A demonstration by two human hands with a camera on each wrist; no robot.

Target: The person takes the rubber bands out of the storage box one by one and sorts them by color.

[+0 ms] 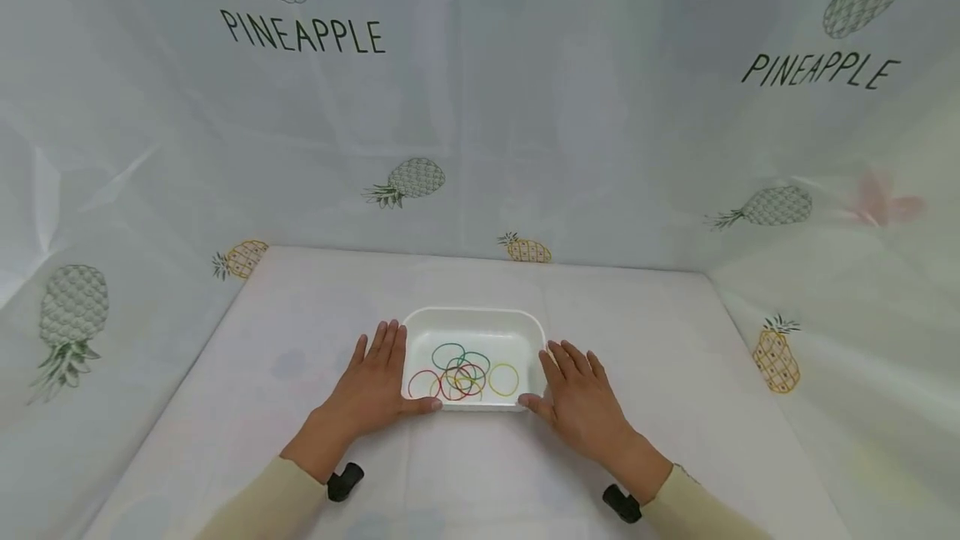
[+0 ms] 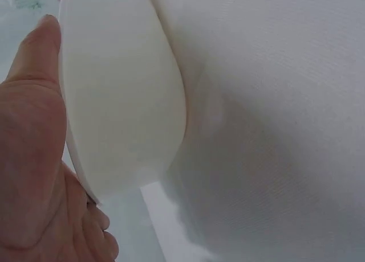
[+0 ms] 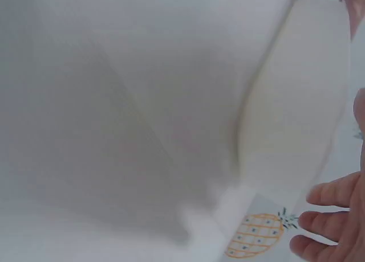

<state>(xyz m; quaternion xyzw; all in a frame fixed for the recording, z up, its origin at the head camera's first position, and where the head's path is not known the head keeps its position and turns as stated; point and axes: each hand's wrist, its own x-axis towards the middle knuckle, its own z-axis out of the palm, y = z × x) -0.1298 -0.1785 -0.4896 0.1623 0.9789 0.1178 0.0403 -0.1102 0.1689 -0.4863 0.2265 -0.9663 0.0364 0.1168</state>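
"PINEAPPLE" backdrop (image 1: 303, 32) behind white tray (image 1: 474, 317)

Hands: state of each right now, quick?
Left hand: open, flat beside the white tray, thumb at its near edge.
Right hand: open, flat beside it.

Looks like a makeshift recording booth rather than any real room, honestly. The counter (image 1: 300, 332) is draped in plain white cloth, and the same kind of sheet (image 1: 525, 132) hangs behind it and along both side edges, boxing the space in on three sides. The sheet is printed with pineapples (image 1: 408, 182) in green and yellow and the word "PINEAPPLE" (image 1: 302, 32) in block letters, like a cheap tablecloth or shower curtain. No furniture, appliances or windows show anywhere, just cloth folds and creases. So: a small staged setup for filming tabletop work.
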